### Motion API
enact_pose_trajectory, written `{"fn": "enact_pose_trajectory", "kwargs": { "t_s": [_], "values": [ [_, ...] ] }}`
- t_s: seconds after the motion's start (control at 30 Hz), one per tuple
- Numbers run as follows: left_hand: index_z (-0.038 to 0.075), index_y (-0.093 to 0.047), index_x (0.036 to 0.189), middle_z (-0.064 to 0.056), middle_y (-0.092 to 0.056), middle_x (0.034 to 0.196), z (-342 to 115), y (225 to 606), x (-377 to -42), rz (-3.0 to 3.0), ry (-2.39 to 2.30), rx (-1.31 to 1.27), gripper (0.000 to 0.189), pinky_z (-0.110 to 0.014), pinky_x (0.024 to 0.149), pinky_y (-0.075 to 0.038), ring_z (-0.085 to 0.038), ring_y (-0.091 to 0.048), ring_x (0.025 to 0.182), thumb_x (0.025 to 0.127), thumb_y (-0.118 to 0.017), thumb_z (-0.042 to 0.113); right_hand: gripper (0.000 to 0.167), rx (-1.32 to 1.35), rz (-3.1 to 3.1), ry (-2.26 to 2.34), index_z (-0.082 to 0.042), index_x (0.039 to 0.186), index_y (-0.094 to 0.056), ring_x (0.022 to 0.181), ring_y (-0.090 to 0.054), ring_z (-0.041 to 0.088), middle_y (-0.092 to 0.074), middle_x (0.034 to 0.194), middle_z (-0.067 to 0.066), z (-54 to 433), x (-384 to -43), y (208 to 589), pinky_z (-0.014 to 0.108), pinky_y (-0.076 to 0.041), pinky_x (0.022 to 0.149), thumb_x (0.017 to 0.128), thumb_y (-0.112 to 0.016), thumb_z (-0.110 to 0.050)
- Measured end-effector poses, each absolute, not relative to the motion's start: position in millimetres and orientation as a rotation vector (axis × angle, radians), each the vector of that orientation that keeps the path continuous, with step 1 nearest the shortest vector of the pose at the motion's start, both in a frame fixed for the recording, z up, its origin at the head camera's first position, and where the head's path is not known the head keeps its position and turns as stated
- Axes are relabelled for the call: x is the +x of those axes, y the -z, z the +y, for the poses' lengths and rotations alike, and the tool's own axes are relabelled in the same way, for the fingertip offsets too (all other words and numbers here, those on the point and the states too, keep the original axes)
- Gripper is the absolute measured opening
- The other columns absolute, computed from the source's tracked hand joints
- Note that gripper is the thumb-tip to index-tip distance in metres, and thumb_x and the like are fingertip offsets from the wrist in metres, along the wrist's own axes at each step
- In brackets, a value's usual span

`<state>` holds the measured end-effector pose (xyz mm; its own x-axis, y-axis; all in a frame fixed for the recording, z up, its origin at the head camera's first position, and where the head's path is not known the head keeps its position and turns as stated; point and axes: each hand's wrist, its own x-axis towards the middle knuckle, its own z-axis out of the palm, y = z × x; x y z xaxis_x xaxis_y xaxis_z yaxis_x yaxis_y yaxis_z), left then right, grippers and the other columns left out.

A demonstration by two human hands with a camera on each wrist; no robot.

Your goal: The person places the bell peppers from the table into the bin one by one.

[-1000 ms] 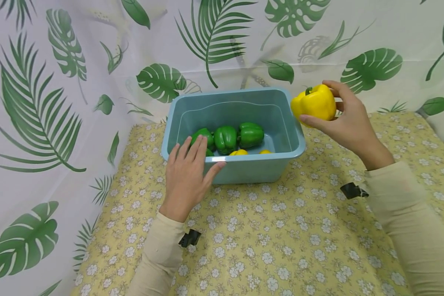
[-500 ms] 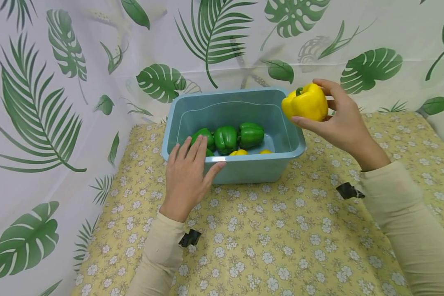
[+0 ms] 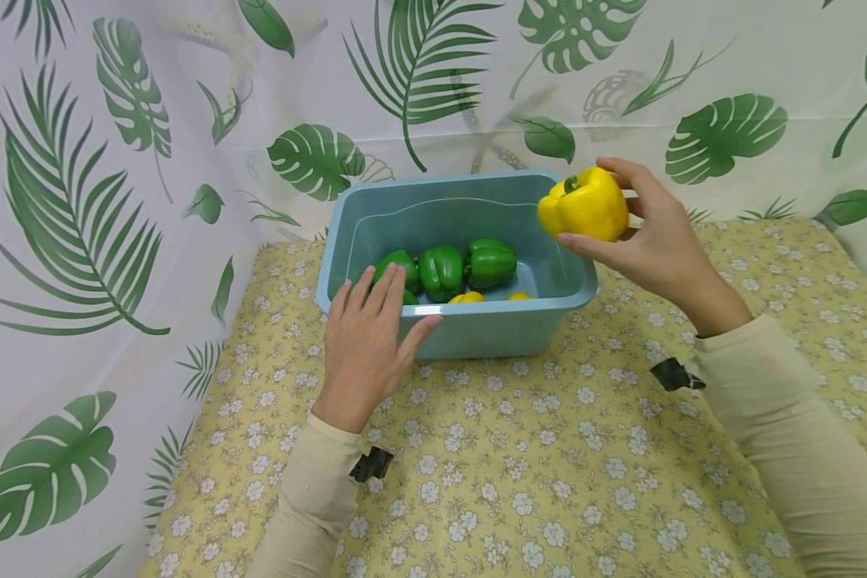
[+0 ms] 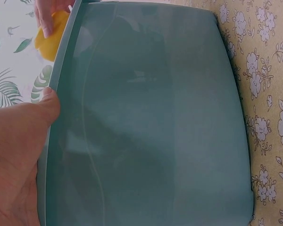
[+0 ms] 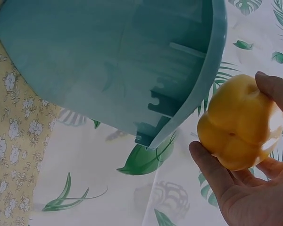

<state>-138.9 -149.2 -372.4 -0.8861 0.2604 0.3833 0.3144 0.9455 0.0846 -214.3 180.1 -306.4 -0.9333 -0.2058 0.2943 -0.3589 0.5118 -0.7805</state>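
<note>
My right hand (image 3: 653, 233) holds a yellow bell pepper (image 3: 585, 205) between thumb and fingers, above the right rim of a blue-grey plastic bin (image 3: 477, 329). The right wrist view shows the same pepper (image 5: 240, 122) gripped beside the bin's edge. Laid over the front left rim, my left hand (image 3: 364, 345) has its fingers straight and its thumb (image 4: 49, 103) touching the rim. Inside the bin lie several green bell peppers (image 3: 441, 273), one partly under the left fingers. Two yellow tops (image 3: 466, 298) peek above the front wall, which hides the rest of them.
The bin stands on a yellow floral tablecloth (image 3: 477, 449). White sheets with green leaf prints (image 3: 224, 160) hang behind and at the left. Dark wrist mounts (image 3: 371, 464) sit at both sleeves.
My right hand has carried the yellow bell pepper left, from outside the bin's right side to above its right rim. The left hand and the bin have stayed in place.
</note>
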Motion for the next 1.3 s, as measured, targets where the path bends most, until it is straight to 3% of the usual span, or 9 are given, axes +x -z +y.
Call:
{"fn": "enact_pose_trajectory", "kwargs": {
  "t_s": [1.3],
  "values": [
    [0.007,-0.040,0.156,-0.012,-0.048,0.154,-149.6,373.5,-140.4,-2.731,0.216,-0.417,0.079,-0.051,0.122,-0.023,-0.033,-0.038,0.145,0.099,-0.055,0.059,0.091,0.561,-2.588,-1.434,-0.013,0.157,-0.038,0.116,-0.057,0.040,-0.046,0.142,0.015,165.7,-215.9,305.9,0.008,-0.050,0.072,0.080,-0.087,-0.009]
  ]
}}
